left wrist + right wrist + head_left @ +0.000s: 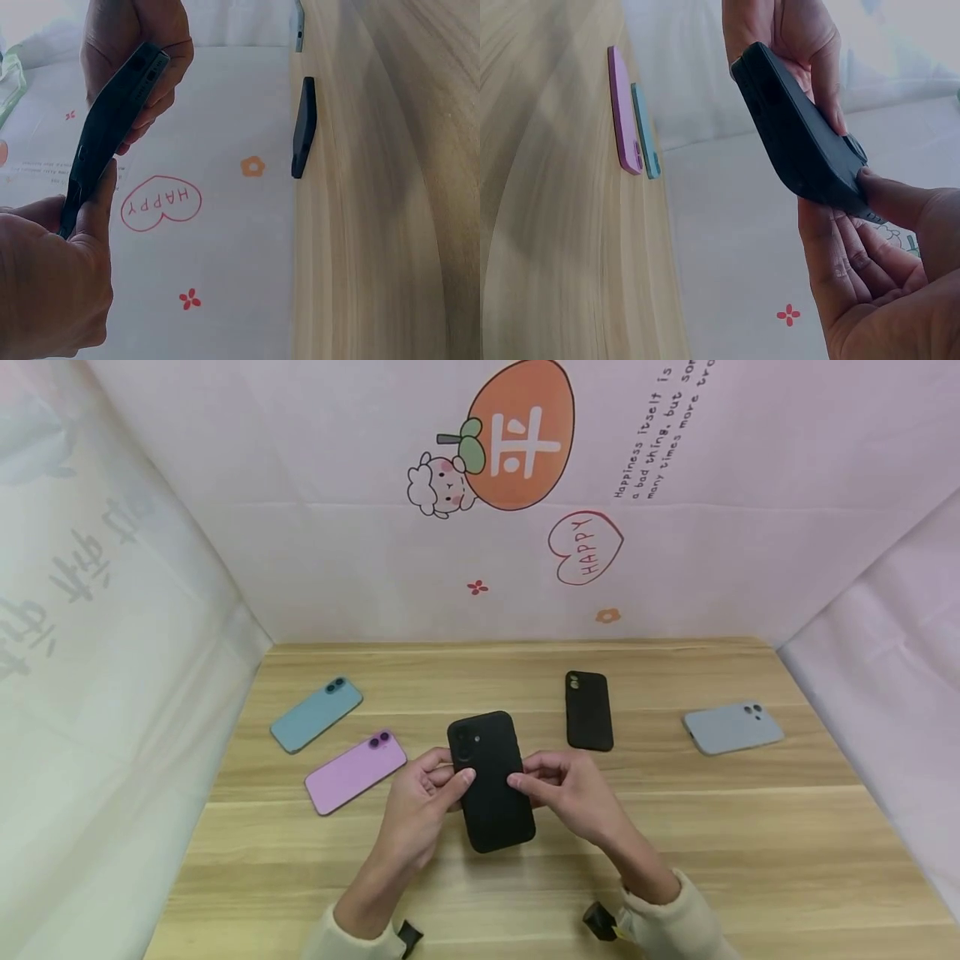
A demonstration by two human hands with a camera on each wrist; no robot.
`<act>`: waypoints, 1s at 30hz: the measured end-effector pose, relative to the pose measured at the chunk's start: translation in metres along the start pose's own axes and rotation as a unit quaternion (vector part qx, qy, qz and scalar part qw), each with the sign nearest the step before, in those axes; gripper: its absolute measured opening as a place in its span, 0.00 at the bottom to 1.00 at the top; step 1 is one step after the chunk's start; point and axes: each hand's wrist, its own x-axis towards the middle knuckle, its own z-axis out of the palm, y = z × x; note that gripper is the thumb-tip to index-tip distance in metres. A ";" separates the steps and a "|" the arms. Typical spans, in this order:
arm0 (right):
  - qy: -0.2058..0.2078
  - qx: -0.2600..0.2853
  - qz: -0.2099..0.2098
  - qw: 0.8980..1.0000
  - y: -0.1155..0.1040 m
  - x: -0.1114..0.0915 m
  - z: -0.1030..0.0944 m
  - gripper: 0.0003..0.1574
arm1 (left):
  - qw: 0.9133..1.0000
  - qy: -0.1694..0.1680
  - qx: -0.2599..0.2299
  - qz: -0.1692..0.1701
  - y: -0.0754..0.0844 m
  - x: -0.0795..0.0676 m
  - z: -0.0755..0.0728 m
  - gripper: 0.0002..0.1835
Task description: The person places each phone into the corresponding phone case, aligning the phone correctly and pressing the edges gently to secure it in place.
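Both hands hold a phone [495,793] with a black back above the middle of the table. It appears to sit in a black case; camera lenses and a small flash show at its upper left. My left hand [420,810] pinches its left edge, thumb on the back and fingers beneath. At the opposite edge, my right hand [573,793] grips it the same way. In the left wrist view the phone [109,124] is seen edge-on, with port openings at one end. Its side and lens bump [855,148] appear in the right wrist view. The underside fingers are partly hidden.
On the wooden table [712,835] lie a pink phone [352,774] and a blue phone [315,716] at left. A black phone case [589,714] lies behind my right hand, and a pale-blue phone or case [731,729] far right. Printed white cloth [337,568] walls the back and sides.
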 end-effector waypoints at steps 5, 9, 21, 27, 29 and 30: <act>-0.004 -0.027 -0.030 0.999 -0.001 0.000 0.001 0.09 | 1.000 -0.010 -0.004 0.000 -0.001 0.000 -0.001 0.14; -0.016 -0.047 -0.057 0.997 -0.001 -0.001 -0.001 0.07 | 0.999 -0.038 0.008 -0.003 0.002 0.000 -0.004 0.19; -0.115 -0.169 -0.130 0.970 -0.012 -0.001 -0.017 0.05 | 0.994 -0.097 0.050 -0.019 0.001 -0.001 -0.008 0.19; -0.148 -0.207 -0.149 0.955 -0.015 -0.001 -0.022 0.04 | 0.989 -0.122 0.075 -0.020 -0.001 -0.003 -0.007 0.18; -0.144 -0.203 -0.146 0.957 -0.015 0.000 -0.022 0.05 | 0.990 -0.120 0.069 -0.011 -0.002 -0.003 -0.006 0.17; -0.139 -0.201 -0.143 0.959 -0.014 0.000 -0.021 0.05 | 0.991 -0.118 0.065 -0.007 -0.001 -0.003 -0.006 0.17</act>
